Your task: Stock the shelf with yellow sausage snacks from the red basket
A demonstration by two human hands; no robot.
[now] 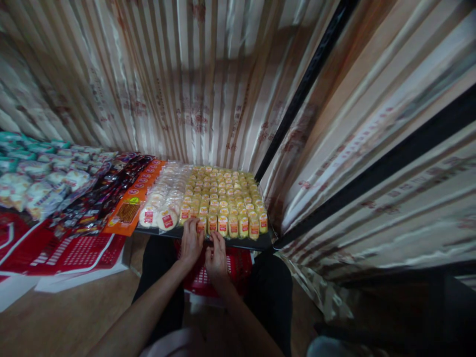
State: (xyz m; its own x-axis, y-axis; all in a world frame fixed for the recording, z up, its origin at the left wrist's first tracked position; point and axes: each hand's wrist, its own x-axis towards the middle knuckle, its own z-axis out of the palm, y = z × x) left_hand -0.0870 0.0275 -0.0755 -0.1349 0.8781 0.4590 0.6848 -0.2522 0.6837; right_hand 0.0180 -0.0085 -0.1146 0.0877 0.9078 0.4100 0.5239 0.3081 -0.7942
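Observation:
Rows of small yellow wrapped snack cakes [233, 225] with red-and-white labels stand packed together on a dark shelf [241, 243]. My left hand [191, 242] is at the front row, its fingers bent and closed on a yellow snack cake [201, 225] near the row's left end. Just to its right, my right hand [217, 255] reaches to the same front edge. Its fingers are extended with the thumb apart, and the fingertips touch the lower edge of a neighbouring cake [212, 223]. My fingers partly cover the bottoms of these packets.
Left of the cakes lie round white packets [167, 219], an orange snack bag [126, 213], dark shiny packets [92, 198] and white-and-green packets [40, 168]. Red baskets [78, 253] stand below. A striped curtain [208, 89] hangs behind, with black poles [305, 91] on the right.

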